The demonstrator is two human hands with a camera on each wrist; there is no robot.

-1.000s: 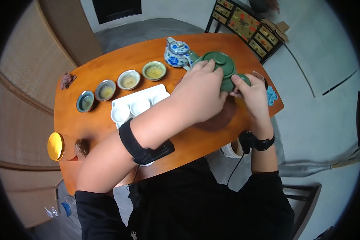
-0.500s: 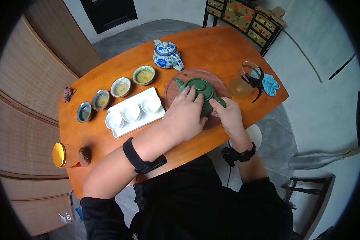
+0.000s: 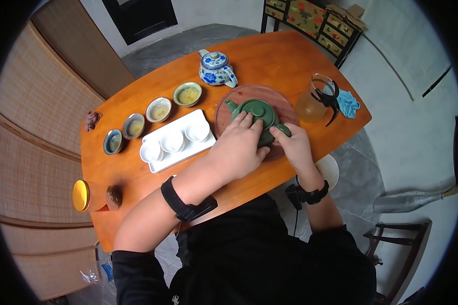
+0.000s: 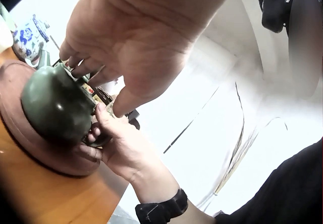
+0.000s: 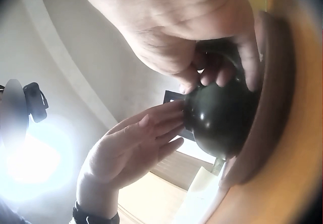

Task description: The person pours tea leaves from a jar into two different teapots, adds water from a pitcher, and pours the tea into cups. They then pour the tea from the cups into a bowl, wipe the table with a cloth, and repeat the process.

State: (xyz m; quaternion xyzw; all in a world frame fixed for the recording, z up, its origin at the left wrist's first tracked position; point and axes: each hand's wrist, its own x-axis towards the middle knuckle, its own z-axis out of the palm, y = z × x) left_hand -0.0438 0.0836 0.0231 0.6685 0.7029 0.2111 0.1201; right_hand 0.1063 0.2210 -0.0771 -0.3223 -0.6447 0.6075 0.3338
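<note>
A green teapot (image 3: 265,133) stands on a round reddish-brown board (image 3: 231,101), its spout towards the upper left in the head view. The left hand (image 3: 234,147) lies over the lid with extended fingers touching it. In the right wrist view, the left hand's fingers (image 5: 164,118) reach the pot's top edge. The right hand (image 3: 296,147) grips the pot's handle (image 3: 284,130), thumb on top. In the left wrist view, the right hand (image 4: 126,151) is curled close beside the dark green body (image 4: 58,105), partly hiding the handle.
A blue-and-white teapot (image 3: 214,71) stands beyond the board. A glass pitcher (image 3: 310,108) and blue cloth (image 3: 348,104) are at the right. White cups sit on a white tray (image 3: 185,155), with several filled bowls (image 3: 158,110) behind. A yellow-lidded jar (image 3: 80,195) stands at the left.
The green teapot, held up by both hands at the far right a second ago, has come down and nearer onto the round board. Both hands remain on it. The head view has shifted.
</note>
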